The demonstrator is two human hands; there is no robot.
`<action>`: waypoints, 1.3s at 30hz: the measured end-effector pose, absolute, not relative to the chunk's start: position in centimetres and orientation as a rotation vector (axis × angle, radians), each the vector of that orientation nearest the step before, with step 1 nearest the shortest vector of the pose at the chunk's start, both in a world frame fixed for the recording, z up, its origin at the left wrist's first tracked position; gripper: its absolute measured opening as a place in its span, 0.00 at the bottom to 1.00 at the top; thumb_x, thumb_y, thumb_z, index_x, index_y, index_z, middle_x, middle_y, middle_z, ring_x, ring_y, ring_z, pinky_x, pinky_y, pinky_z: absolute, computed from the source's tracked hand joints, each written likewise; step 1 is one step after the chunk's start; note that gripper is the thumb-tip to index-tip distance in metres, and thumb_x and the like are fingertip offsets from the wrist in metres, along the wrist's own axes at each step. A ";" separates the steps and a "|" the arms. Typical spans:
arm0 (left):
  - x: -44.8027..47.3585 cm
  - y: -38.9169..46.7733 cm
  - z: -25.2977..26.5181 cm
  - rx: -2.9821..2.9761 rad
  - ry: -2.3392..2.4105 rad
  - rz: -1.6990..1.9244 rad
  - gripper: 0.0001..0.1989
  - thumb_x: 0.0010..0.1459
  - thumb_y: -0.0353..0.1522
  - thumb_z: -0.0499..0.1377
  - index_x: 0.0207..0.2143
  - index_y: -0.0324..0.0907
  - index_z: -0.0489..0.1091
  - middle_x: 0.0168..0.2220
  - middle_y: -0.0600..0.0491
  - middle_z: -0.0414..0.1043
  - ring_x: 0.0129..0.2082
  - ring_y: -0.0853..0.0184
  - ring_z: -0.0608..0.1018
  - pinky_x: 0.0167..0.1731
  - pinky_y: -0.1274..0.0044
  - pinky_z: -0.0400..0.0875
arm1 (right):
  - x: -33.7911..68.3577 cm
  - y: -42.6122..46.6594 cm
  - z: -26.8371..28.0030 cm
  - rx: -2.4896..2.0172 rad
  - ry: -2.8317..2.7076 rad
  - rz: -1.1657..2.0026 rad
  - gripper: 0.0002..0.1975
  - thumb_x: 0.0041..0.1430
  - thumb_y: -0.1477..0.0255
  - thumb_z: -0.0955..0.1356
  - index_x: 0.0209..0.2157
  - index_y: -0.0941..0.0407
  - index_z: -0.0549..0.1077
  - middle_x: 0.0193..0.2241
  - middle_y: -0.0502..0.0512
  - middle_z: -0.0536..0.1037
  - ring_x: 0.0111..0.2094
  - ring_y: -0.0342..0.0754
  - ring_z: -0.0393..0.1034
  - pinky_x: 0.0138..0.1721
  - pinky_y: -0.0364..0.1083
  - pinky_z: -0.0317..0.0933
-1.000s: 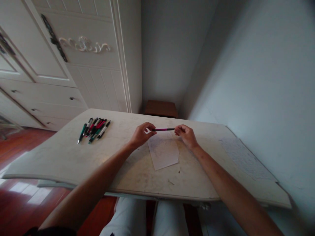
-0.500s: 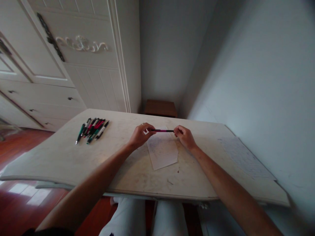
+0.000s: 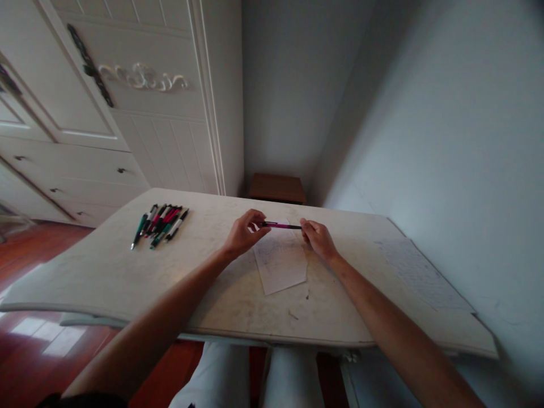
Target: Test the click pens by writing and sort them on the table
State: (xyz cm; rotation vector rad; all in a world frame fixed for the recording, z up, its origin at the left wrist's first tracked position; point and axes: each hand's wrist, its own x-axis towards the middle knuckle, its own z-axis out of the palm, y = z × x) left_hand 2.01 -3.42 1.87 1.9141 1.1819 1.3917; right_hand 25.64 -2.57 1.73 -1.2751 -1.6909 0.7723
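A slim pen [image 3: 281, 225], dark with a purple-pink middle, is held level between my two hands. My left hand [image 3: 246, 232] pinches its left end between thumb and fingers. At its right end, the thumb and curled fingers of my right hand [image 3: 317, 235] grip the dark tip. Below the pen a sheet of paper [image 3: 281, 266] with faint writing lies on the white table [image 3: 221, 306]. To the left, several pens [image 3: 161, 224] in green, red, black and white lie in a loose pile.
A written-on sheet [image 3: 425, 272] lies at the table's right side, beside the grey wall [image 3: 446, 124]. White cabinets [image 3: 170, 136] stand at the far left. Behind the table's far edge is a brown wooden stand [image 3: 277, 187]. Small dark bits lie near the front edge.
The pen has turned slightly in my fingers, so its clip shows more along the top and its right end dips a little. Both hands have barely moved.
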 end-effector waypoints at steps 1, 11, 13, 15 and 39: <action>2.1 -3.4 1.8 1.836 1.151 1.382 0.16 0.51 0.37 0.64 0.40 0.40 0.68 0.30 0.53 0.74 0.28 0.69 0.75 0.29 0.78 0.70 | 25.7 -2.5 1.8 -1.277 -1.680 0.771 0.30 0.55 0.41 0.60 0.18 0.54 0.63 0.14 0.49 0.65 0.18 0.43 0.57 0.23 0.44 0.53; 2.0 -2.6 1.2 1.716 1.135 1.357 0.12 0.51 0.39 0.64 0.31 0.39 0.74 0.28 0.52 0.76 0.28 0.68 0.76 0.31 0.76 0.72 | 25.8 -2.4 1.4 -1.275 -1.739 0.738 0.32 0.56 0.41 0.59 0.18 0.54 0.63 0.14 0.48 0.64 0.18 0.42 0.58 0.24 0.43 0.54; 2.0 -2.6 1.0 1.726 1.117 1.421 0.11 0.49 0.37 0.65 0.32 0.40 0.74 0.30 0.51 0.76 0.30 0.67 0.77 0.35 0.75 0.73 | 25.7 -2.4 1.4 -1.282 -1.757 0.746 0.32 0.56 0.41 0.59 0.17 0.55 0.62 0.14 0.48 0.64 0.17 0.42 0.58 0.24 0.43 0.53; 2.1 -2.7 1.0 1.747 1.100 1.452 0.10 0.49 0.36 0.65 0.33 0.40 0.74 0.31 0.51 0.76 0.32 0.67 0.77 0.38 0.73 0.74 | 25.7 -2.5 1.5 -1.283 -1.752 0.774 0.32 0.56 0.42 0.59 0.16 0.55 0.62 0.13 0.47 0.63 0.17 0.42 0.57 0.23 0.43 0.53; 2.5 -3.4 2.7 1.282 0.970 1.482 0.20 0.47 0.43 0.68 0.33 0.38 0.68 0.24 0.53 0.74 0.22 0.70 0.75 0.22 0.79 0.67 | 25.0 -2.9 2.1 -0.978 -1.350 1.375 0.23 0.53 0.53 0.71 0.19 0.59 0.76 0.20 0.55 0.77 0.21 0.42 0.68 0.26 0.43 0.62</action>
